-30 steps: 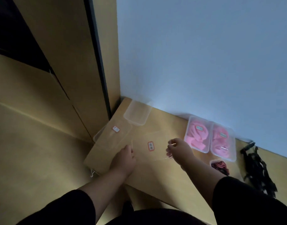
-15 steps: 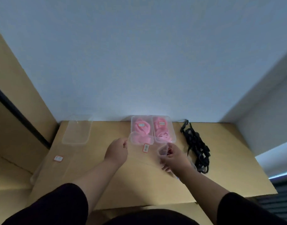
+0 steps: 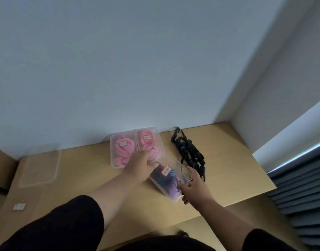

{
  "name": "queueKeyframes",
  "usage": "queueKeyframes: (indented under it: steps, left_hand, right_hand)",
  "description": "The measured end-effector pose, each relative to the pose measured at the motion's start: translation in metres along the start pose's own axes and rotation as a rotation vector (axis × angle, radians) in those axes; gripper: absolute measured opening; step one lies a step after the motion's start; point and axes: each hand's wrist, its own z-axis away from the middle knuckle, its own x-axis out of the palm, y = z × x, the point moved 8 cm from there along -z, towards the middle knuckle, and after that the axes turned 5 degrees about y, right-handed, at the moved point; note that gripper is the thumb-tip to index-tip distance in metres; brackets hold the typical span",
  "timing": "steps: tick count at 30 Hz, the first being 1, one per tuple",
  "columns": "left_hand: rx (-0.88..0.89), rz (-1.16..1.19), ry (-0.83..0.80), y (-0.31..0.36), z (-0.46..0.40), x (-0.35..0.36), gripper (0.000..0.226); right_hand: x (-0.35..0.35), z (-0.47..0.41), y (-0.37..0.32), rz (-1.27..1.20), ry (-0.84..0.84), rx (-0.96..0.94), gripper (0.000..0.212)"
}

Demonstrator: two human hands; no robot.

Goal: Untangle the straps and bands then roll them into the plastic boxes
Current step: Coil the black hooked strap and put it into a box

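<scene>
A clear plastic lid point(image 3: 173, 165) with a red-edged label lies tilted over a clear box point(image 3: 171, 193) that holds purple and dark rolled bands. My left hand point(image 3: 140, 166) grips the lid's far left end, next to the pink boxes. My right hand point(image 3: 193, 185) holds the lid's near right end at the box rim. A tangle of black straps point(image 3: 190, 153) lies on the table just right of the box. Two closed clear boxes of pink bands point(image 3: 122, 151) point(image 3: 148, 142) stand side by side against the wall.
The wooden table point(image 3: 231, 171) ends at a front edge close to the box. Another clear lid or box point(image 3: 40, 163) lies at the far left, and a labelled one point(image 3: 19, 206) sits lower left. A wall corner and blinds point(image 3: 300, 192) close off the right.
My view swung right from the cupboard to the table. Both hands carried the labelled clear lid from the left side over onto the box of purple bands.
</scene>
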Motion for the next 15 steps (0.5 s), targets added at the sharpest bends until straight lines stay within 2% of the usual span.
queueKeyframes:
  steps: [2,7,15]
  left_hand:
    - [0.000,-0.079,-0.055,0.007,-0.003,0.011,0.073]
    - [-0.004,-0.290,-0.132,0.009,-0.008,0.035,0.096]
    - [-0.020,-0.434,-0.146,0.005,-0.012,0.047,0.103]
  right_hand:
    - [-0.002,0.000,0.005,0.001,-0.003,0.010,0.078]
    - [-0.001,-0.008,0.016,0.078,0.010,0.026,0.072]
    - [0.006,-0.021,0.025,0.285,-0.012,0.035,0.069]
